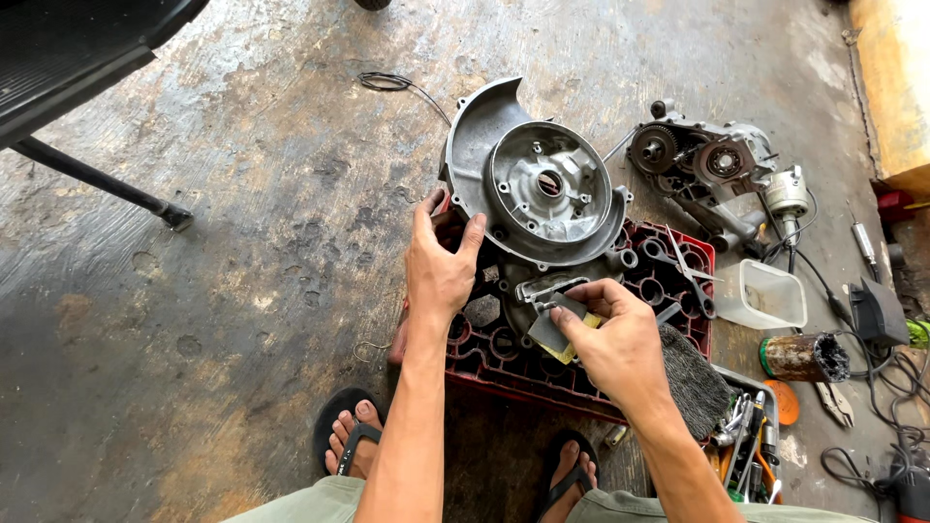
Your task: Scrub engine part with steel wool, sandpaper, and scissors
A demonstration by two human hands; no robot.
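Left hand (pixel 441 266) grips the left edge of the grey engine casing (pixel 538 189) sitting atop the red crate (pixel 581 334), right hand (pixel 615 339) pinches a folded sandpaper piece (pixel 554 329) at the casing's lower edge, scissors (pixel 683 271) right of the casing on the crate.

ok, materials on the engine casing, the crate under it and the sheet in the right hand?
Engine casing: looks like cast aluminium, dull grey, matt, with ribs and bolt bosses.
Crate: red moulded plastic, gridded with round pockets.
Sheet: dark grey, thin and flexible, yellowish backing; probably abrasive paper, not certain. The right hand pinches it; the left hand steadies the casing's edge.
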